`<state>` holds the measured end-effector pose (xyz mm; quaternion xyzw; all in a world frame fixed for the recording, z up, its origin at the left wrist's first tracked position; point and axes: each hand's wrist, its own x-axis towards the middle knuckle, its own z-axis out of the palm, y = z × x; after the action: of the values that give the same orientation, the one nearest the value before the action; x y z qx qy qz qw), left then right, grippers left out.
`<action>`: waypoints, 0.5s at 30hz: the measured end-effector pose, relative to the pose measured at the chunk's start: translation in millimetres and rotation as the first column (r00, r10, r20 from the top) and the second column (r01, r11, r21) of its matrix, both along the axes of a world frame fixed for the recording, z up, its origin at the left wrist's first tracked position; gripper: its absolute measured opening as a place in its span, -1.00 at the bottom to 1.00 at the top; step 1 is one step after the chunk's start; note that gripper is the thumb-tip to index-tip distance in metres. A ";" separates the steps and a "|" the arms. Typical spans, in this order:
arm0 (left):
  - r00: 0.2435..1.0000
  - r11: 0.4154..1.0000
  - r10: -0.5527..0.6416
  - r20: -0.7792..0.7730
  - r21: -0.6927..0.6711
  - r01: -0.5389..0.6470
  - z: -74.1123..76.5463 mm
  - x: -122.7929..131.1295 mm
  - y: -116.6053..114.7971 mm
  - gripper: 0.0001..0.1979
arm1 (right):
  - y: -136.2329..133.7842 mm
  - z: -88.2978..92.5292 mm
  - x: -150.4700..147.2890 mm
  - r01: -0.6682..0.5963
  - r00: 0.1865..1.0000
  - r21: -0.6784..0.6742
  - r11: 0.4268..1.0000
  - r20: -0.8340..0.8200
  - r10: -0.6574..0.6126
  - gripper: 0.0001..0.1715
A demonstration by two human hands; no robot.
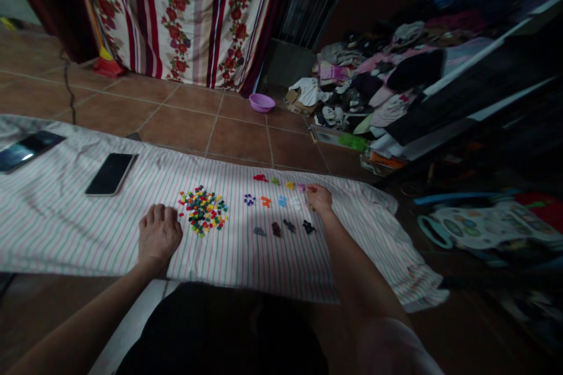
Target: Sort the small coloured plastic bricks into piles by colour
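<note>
My left hand rests on the striped cloth, its fingers curled down just left of a mixed heap of small colored pieces. My right hand is at the far right of several small single-color piles, its fingertips pinched beside the pink-purple pile; anything between them is too small to make out. Along the back row lie red, green and yellow piles. Dark blue, orange, light blue and white ones sit in the middle. Black pieces lie nearest me.
Two phones lie on the cloth at the left, one dark and one near the edge. On the tiled floor beyond are a purple basin and a heap of clothes. A floral curtain hangs behind.
</note>
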<state>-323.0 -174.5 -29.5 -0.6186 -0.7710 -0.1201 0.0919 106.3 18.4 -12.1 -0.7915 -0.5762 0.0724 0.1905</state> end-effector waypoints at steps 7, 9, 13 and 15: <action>1.000 1.000 0.006 -0.012 0.001 -0.006 -1.1 -0.1 -0.3 -0.78 | 10.9 -8.3 0.8 0.027 0.993 -0.031 0.999 0.119 -0.023 -0.78; 1.000 1.000 0.007 -0.009 0.004 -0.007 -1.2 -0.1 -0.4 -0.78 | 13.1 -11.0 2.0 0.024 0.990 -0.047 0.999 0.142 -0.018 -0.78; 1.000 1.000 0.012 -0.016 -0.007 -0.012 -0.2 -0.2 0.0 -0.79 | 16.2 -15.3 5.4 -0.002 0.996 -0.021 1.000 0.091 0.004 -0.76; 1.000 1.000 0.012 -0.026 -0.012 -0.012 0.0 -0.2 0.3 -0.79 | 16.4 -16.5 7.3 -0.016 0.998 -0.006 1.000 0.056 0.016 -0.75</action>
<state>-323.2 -174.2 -29.5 -0.6160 -0.7741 -0.1070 0.0990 113.5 34.8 -28.6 -0.7891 -0.5874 0.0532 0.1716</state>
